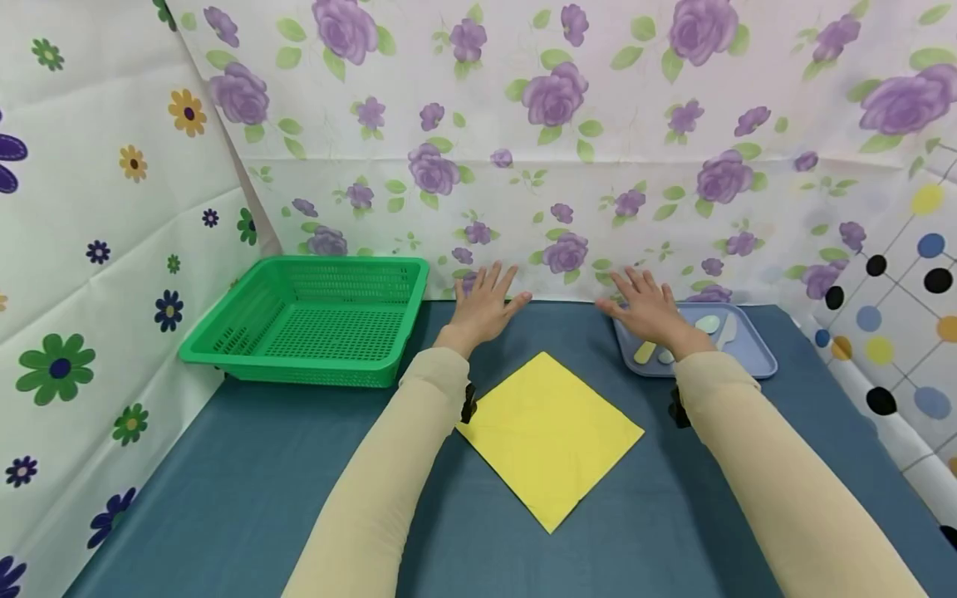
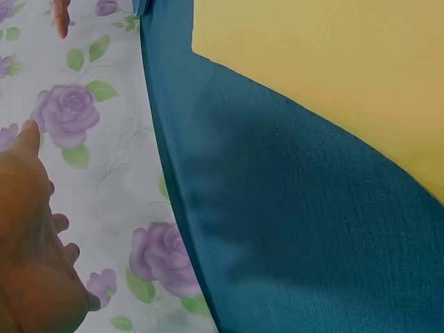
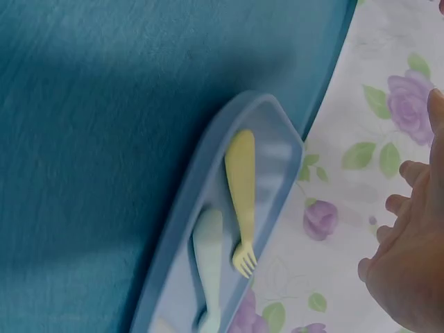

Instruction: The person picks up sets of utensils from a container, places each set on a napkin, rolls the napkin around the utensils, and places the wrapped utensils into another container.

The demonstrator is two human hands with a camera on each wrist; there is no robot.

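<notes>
On the blue worktop, the green basket stands behind and left of the yellow napkin, the cutlery tray behind and right. Beyond the napkin hover the left hand and right hand, fingers spread.

From my end, the right hand and its sleeve hide part of the blue tray and its cutlery. I lose the yellow sheet past the left wrist view's edges, and the right's bottom edge crops a pale piece I can't identify.
</notes>
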